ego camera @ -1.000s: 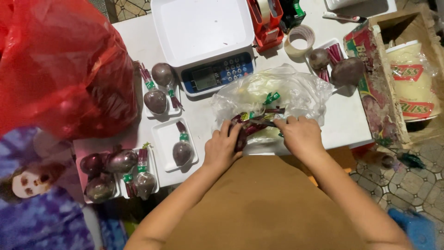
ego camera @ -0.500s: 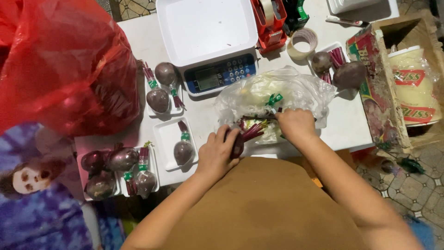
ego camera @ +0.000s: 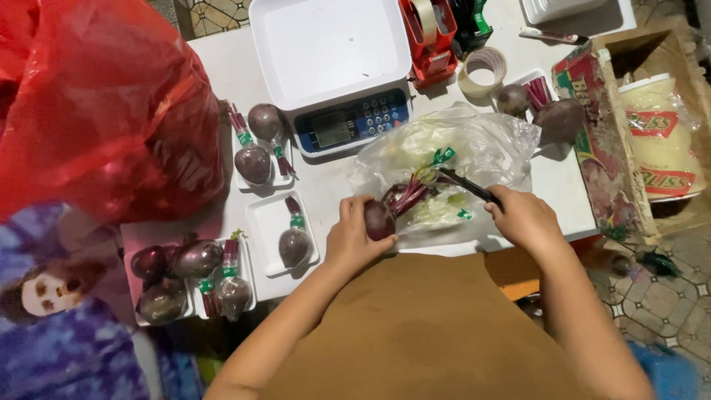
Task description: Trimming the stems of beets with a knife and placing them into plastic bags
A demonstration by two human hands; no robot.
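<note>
Head view, left hand (ego camera: 354,241): it gripped a dark red beet (ego camera: 378,219) at the table's near edge, fingers curled around the bulb and pinching it against the white table (ego camera: 326,181).
Head view, right hand (ego camera: 524,220): it was closed around the handle of a black knife (ego camera: 468,186), the blade pointing left toward the beet's stems (ego camera: 412,194).
Beet: it lay on its side in front of the clear bag (ego camera: 474,148), stems running into the bag's mouth, where green ties and trimmings sat.
Change: a second earlier both hands were close together at the bag's opening, working on the stems; half a second earlier they began to part. Now the right hand had drawn out to the right with the knife, well apart from the left.
Meaning: judging by that, the stems looked about to be cut, or the cut was just finishing; I cannot tell which.
Surroundings: a scale (ego camera: 337,67) stood behind the bag; trays (ego camera: 268,222) with tied beets lay to the left, beside a red bag (ego camera: 96,104); a tape roll (ego camera: 483,70) sat further back.
</note>
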